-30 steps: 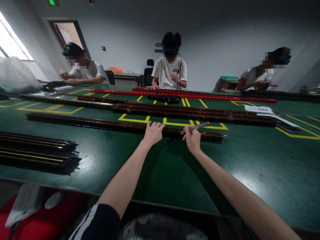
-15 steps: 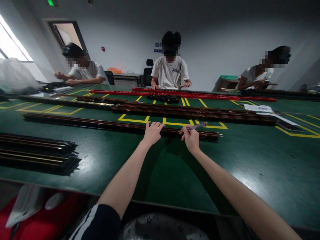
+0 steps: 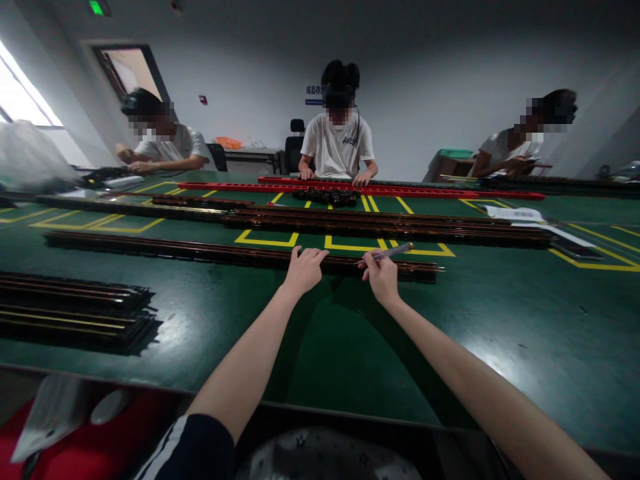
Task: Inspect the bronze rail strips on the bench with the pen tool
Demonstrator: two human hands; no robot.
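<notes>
A long dark rail [image 3: 200,251] with copper-coloured strips lies across the green table [image 3: 350,347] in front of me. My left hand [image 3: 303,269] rests on it with the fingers laid flat over its top. My right hand [image 3: 381,275] is closed on a slim pen-like tool [image 3: 395,252], held just to the right of the left hand, with its tip down at the rail.
More long dark rails [image 3: 390,227] and a red rail [image 3: 360,190] lie farther back over yellow floor-style markings. A stack of rails [image 3: 70,310] sits at the near left. Three people work at the far side. Papers [image 3: 515,215] lie at right.
My hands stay on the rail. The view has shifted slightly, and the person opposite has lowered both hands to the red rail.
</notes>
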